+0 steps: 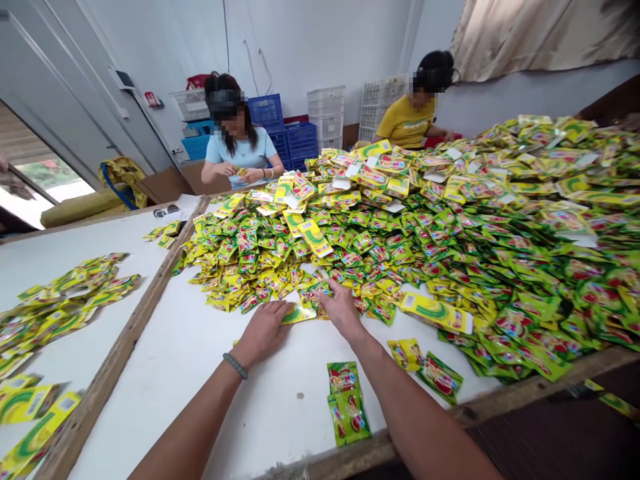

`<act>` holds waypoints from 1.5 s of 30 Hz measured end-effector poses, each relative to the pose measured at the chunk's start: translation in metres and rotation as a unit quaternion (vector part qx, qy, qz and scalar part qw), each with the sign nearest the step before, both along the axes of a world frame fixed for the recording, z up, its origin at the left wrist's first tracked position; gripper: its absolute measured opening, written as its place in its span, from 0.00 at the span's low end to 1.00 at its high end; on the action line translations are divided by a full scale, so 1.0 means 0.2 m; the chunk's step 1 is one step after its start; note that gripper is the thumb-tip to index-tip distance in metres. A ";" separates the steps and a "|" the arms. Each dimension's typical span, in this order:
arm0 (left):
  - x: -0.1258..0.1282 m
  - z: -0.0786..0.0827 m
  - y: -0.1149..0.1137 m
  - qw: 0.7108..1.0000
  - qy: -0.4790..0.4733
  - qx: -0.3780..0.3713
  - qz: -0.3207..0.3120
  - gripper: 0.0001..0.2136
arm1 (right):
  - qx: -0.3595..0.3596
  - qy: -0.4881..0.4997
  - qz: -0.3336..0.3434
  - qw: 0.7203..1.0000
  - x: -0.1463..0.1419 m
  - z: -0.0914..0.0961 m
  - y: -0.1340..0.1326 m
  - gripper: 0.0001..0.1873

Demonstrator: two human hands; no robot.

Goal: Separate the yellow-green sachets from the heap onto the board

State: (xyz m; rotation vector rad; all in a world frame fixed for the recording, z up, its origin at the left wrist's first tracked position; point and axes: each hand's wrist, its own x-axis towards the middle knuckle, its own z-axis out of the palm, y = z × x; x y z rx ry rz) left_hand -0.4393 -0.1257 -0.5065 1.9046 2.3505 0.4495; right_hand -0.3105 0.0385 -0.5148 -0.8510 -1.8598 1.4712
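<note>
Many yellow boxes (43,435) lie at far left, beyond a wooden strip (134,323) that probably serves to keep them apart from the loose goods. The left hand (267,325) is palm down, its fingers loosely bent and reaching the left end of a small box (300,313). This box lies flat on the white table (280,407), between the hands at the near edge of the heap, perhaps so that packets are within easy reach. The right hand (342,309) is partly open, thumb and fingers a little spread, beside a green packet (316,291) at the box's far side; whether either hand grips anything cannot be told. Near the front edge lie a few green packets (349,407), seemingly set aside. Rightward spreads the big heap of packets (440,257), with more boxes resting on top.
</note>
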 end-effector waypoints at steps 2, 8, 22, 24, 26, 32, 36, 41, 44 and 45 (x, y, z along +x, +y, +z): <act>0.00 0.02 -0.01 0.999 -0.027 -0.010 0.018 0.20 | -0.028 0.022 -0.030 0.999 0.00 0.00 0.02 0.16; 0.00 0.05 -0.13 0.939 -0.291 0.035 0.183 0.21 | -0.068 0.074 -0.041 0.994 -0.01 0.02 0.02 0.15; 0.10 -0.02 -0.20 0.857 -0.471 0.110 0.181 0.22 | 0.057 0.011 0.068 0.996 0.01 0.02 -0.04 0.11; 0.10 -0.03 -0.20 0.866 -0.454 0.110 0.180 0.22 | 0.044 0.018 0.044 0.998 -0.01 0.01 -0.05 0.12; 0.10 -0.03 -0.19 0.865 -0.455 0.112 0.179 0.22 | 0.019 0.022 0.039 0.999 -0.02 0.00 -0.07 0.14; 0.11 0.00 -0.19 0.747 -0.614 0.152 0.204 0.20 | 0.038 -0.026 0.063 0.997 -0.02 -0.01 -0.11 0.14; 0.13 0.01 -0.19 0.684 -0.679 0.165 0.209 0.19 | 0.108 -0.071 0.082 0.988 -0.02 0.02 -0.14 0.16; 0.18 0.02 -0.16 0.706 -0.663 0.163 0.187 0.18 | 0.089 -0.079 0.128 0.985 -0.04 -0.01 -0.20 0.14; 0.18 0.03 -0.16 0.720 -0.651 0.146 0.190 0.18 | 0.077 -0.067 0.097 0.990 -0.04 0.00 -0.17 0.13; 0.17 0.03 -0.17 0.717 -0.651 0.150 0.197 0.18 | 0.071 -0.057 0.072 0.993 -0.03 0.01 -0.15 0.13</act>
